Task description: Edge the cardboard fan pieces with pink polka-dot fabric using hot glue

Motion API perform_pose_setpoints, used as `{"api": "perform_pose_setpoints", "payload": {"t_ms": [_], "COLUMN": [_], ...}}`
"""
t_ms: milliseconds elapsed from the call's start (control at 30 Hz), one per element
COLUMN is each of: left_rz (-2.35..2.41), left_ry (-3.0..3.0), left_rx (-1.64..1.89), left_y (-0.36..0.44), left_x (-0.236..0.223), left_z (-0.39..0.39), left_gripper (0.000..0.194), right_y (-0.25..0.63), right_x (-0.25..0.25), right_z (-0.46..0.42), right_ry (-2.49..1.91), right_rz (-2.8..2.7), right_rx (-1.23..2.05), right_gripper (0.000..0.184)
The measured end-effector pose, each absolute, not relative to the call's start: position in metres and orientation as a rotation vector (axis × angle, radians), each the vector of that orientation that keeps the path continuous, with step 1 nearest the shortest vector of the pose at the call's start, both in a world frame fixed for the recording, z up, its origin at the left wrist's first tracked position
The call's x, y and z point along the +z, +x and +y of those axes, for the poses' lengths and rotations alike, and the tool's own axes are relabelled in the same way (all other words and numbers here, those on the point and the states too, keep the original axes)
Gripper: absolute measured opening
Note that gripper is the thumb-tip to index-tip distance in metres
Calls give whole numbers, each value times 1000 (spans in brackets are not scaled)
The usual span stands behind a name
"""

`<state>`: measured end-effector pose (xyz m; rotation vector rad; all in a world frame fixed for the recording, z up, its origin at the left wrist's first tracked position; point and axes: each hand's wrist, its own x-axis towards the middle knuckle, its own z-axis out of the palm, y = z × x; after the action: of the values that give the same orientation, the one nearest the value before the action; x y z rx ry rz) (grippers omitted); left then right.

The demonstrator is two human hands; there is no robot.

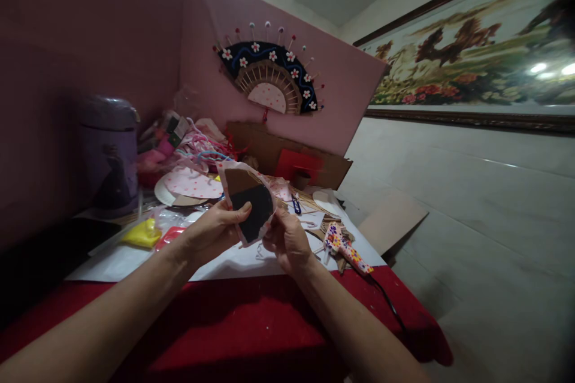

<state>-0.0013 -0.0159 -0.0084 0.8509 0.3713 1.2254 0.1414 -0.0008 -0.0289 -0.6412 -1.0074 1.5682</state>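
Between my two hands, above the white sheet, is a half-round cardboard piece [254, 209], brown at the top and dark below, with dotted pink fabric folded round its rim. My left hand [220, 224] grips its left side, thumb lying across the dark face. At the curved right edge, the fingers of my right hand [288, 238] pinch the fabric border. To the right of that hand lies a glue gun [345, 248] with a flower pattern, on scraps of corrugated cardboard. A blue utility knife [296, 204] rests just behind my right hand.
Yellow [142, 233] and red packets [169, 237] lie left of my hands. A purple canister [110, 155] stands back left, near heaped pink craft materials [206, 140]. A decorated fan [272, 74] hangs on the pink board. The red cloth [251, 323] covers the table's front edge; a cord trails right.
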Motion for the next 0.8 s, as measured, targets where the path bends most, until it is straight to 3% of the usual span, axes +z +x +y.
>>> {"api": "perform_pose_setpoints", "payload": {"t_ms": [400, 800], "left_rz": [444, 492], "left_ry": [816, 823], "left_rx": [1248, 1264], "left_y": [1, 5], "left_x": [-10, -14], "left_z": [-13, -13], "left_gripper": [15, 17], "right_y": [139, 133], "right_x": [-33, -48], "right_z": [-1, 5], "right_ry": [-618, -812], "right_rz": [-1087, -1346], "right_rx": [1491, 848], "right_gripper": [49, 52]}}
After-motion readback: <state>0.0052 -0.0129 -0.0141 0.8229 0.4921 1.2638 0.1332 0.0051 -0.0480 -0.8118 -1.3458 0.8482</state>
